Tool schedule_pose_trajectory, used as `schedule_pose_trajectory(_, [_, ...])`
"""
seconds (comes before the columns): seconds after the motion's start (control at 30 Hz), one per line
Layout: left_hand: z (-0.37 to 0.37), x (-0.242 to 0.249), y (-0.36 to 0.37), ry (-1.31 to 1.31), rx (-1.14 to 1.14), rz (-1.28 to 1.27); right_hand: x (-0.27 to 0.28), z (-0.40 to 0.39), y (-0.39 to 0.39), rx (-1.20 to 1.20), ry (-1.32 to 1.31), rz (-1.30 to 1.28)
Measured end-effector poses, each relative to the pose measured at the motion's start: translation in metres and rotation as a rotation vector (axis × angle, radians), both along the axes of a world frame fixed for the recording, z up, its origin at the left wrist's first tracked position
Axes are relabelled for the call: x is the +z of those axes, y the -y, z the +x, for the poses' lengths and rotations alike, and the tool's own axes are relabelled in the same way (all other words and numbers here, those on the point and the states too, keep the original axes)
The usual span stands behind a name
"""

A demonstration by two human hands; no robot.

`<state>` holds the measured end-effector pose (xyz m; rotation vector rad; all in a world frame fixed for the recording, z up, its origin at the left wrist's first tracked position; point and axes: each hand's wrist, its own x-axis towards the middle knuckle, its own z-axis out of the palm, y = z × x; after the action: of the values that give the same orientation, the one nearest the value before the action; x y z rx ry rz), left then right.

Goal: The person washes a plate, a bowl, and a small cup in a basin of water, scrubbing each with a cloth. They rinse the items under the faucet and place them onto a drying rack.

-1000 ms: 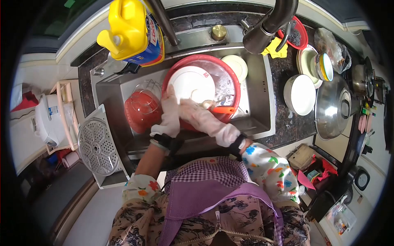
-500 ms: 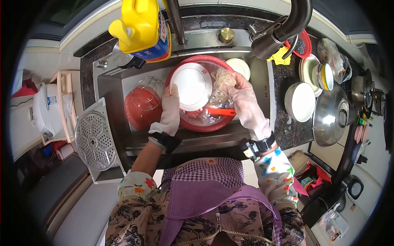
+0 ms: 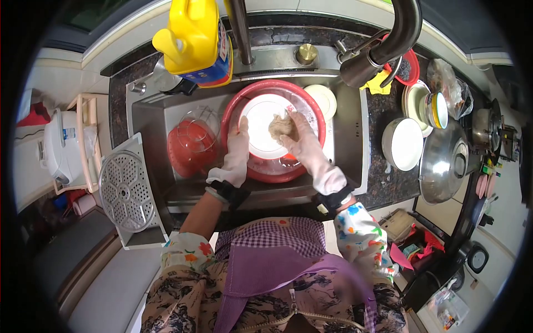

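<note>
A white plate (image 3: 257, 126) is over the red basin (image 3: 266, 84) that stands in the sink. My left hand (image 3: 237, 147), in a pale glove, grips the plate's left edge. My right hand (image 3: 302, 139), also gloved, presses a crumpled beige scrubbing cloth (image 3: 278, 128) on the plate's right half; its exact material is hard to tell. Below the plate, part of an orange-red object (image 3: 290, 157) shows in the basin; the plate and my right hand hide the rest. Another pale plate (image 3: 322, 102) rests in the sink behind the basin's right side.
Left in the sink lie a red colander-like bowl (image 3: 186, 152) and a wire rack (image 3: 201, 123). A yellow jug (image 3: 194, 39) stands behind. The dark faucet (image 3: 383, 50) overhangs the right. White bowl (image 3: 402, 144), stacked dishes (image 3: 413, 105) and a metal lid (image 3: 444, 166) occupy the right counter.
My right hand has moved left with the scrubbing cloth, from beside the plate onto its face. The plate has shifted slightly right and down, still in my left hand.
</note>
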<state>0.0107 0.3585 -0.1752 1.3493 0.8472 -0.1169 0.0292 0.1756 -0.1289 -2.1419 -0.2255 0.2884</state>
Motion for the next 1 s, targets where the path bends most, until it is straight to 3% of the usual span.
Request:
schedule_pose_trajectory(0.03, [0.0, 0.002, 0.001, -0.025, -0.005, 0.014, -0.031, -0.006, -0.002, 0.001, 0.002, 0.0])
schedule_pose_trajectory(0.07, [-0.001, 0.004, 0.002, -0.05, -0.009, 0.029, -0.063, -0.012, -0.005, 0.028, 0.074, -0.171])
schedule_pose_trajectory(0.1, [-0.002, 0.004, 0.004, -0.05, -0.01, 0.029, -0.068, -0.014, -0.012, 0.053, 0.146, -0.342])
schedule_pose_trajectory(0.2, [-0.006, -0.001, 0.009, 0.032, 0.043, -0.019, -0.051, -0.016, -0.019, 0.099, 0.23, -0.54])
schedule_pose_trajectory(0.27, [-0.007, -0.011, 0.005, 0.005, 0.05, 0.05, -0.04, -0.02, -0.029, 0.158, 0.101, -0.501])
schedule_pose_trajectory(0.33, [-0.005, -0.005, -0.001, -0.012, 0.027, -0.04, -0.025, -0.025, -0.04, 0.377, -0.106, -0.187])
schedule_pose_trajectory(0.47, [-0.003, 0.03, 0.002, -0.091, -0.01, -0.199, -0.035, -0.039, -0.062, 0.374, 0.087, -0.099])
schedule_pose_trajectory(0.53, [-0.002, 0.037, 0.004, -0.082, -0.048, -0.189, -0.043, -0.024, -0.066, 0.375, 0.343, -0.204])
schedule_pose_trajectory(0.57, [-0.002, 0.039, 0.005, -0.071, -0.082, -0.184, -0.046, -0.016, -0.063, 0.371, 0.342, -0.203])
schedule_pose_trajectory(0.6, [-0.004, 0.038, 0.005, -0.07, -0.084, -0.183, -0.046, -0.006, -0.056, 0.423, 0.385, -0.409])
schedule_pose_trajectory(0.63, [-0.006, 0.035, 0.006, -0.099, -0.193, -0.012, -0.047, 0.007, -0.052, 0.473, 0.424, -0.616])
schedule_pose_trajectory(0.67, [-0.01, 0.032, 0.006, -0.127, -0.301, 0.16, -0.032, 0.028, -0.054, 0.47, 0.224, -0.772])
schedule_pose_trajectory(0.73, [-0.017, 0.026, 0.006, -0.087, -0.268, 0.098, -0.034, 0.021, -0.03, 0.258, 0.499, -0.663])
schedule_pose_trajectory(0.77, [-0.016, 0.022, 0.006, -0.044, -0.235, 0.034, -0.034, 0.019, -0.026, 0.256, 0.504, -0.665])
schedule_pose_trajectory(0.83, [-0.016, 0.016, 0.003, -0.053, -0.208, 0.037, -0.023, 0.015, -0.02, 0.368, 0.106, -0.849])
schedule_pose_trajectory(0.87, [-0.018, 0.012, -0.002, -0.066, -0.184, 0.046, -0.034, 0.012, -0.011, 0.373, 0.106, -0.848])
schedule_pose_trajectory(0.93, [-0.019, -0.011, -0.016, -0.121, -0.241, 0.099, -0.089, 0.002, 0.009, 0.207, 0.086, -0.506])
schedule_pose_trajectory(0.97, [-0.019, -0.018, -0.019, -0.176, -0.305, 0.15, -0.133, -0.002, 0.011, 0.046, -0.086, -0.017])
schedule_pose_trajectory(1.0, [-0.016, -0.007, -0.018, -0.176, -0.306, 0.152, -0.101, 0.004, 0.004, 0.045, -0.087, -0.015])
